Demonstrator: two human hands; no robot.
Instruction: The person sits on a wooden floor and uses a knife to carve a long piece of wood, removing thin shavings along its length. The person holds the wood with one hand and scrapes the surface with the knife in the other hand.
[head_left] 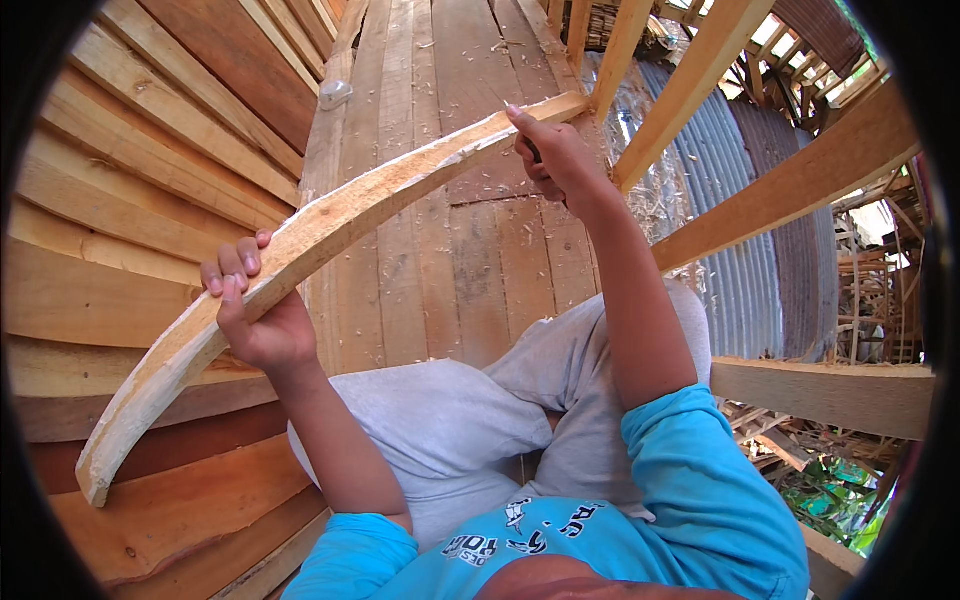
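Observation:
A long wooden plank (360, 205), pale along its edges, slants across in front of me from the lower left to the upper right. Its outline looks curved, which may be partly the lens. My left hand (262, 310) grips the plank toward its near left part, with the thumb on one side and the fingers over the far edge. Close to the far right end, my right hand (560, 160) is closed against the plank with the thumb stretched along it. Something small and dark shows between the right fingers, mostly hidden by them.
Plank flooring (420, 310) with scattered shavings lies under me. Stacked boards (130, 190) form the left side. A clear plastic item (335, 94) rests by them. At the right are wooden posts and rails (790, 195), with corrugated metal sheets (735, 200) beyond. My crossed legs (430, 410) are below the plank.

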